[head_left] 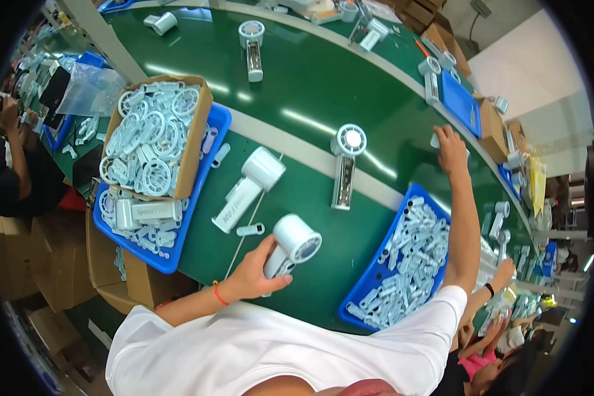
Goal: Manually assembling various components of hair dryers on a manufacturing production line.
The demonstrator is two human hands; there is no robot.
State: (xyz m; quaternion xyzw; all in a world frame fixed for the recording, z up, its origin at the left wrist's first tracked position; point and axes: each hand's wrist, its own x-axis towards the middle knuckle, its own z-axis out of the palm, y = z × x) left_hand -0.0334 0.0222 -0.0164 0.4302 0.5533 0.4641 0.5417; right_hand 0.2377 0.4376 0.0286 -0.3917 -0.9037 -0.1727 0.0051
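Observation:
My left hand (254, 269) is wrapped around the handle of a white handheld fan (297, 239), its round head tilted up and right. Far to the right, over the green belt, my right hand (450, 146) has its fingers closed around a white plastic part, mostly hidden beneath it. Another white handheld fan (249, 187) lies on the table left of centre. Below it is a small pale cover piece (251, 230) with a dark spot. On the pale strip at the belt's near edge rests a fan with an opened handle (342, 181), its metallic inside showing.
A blue tray (359, 290) of small pale covers stands under my right forearm. At left, a cardboard box (200, 142) of pale rings and covers sits on another blue tray (221, 119). Another open-handled fan (254, 61) lies farther along the belt. Co-workers sit on both sides.

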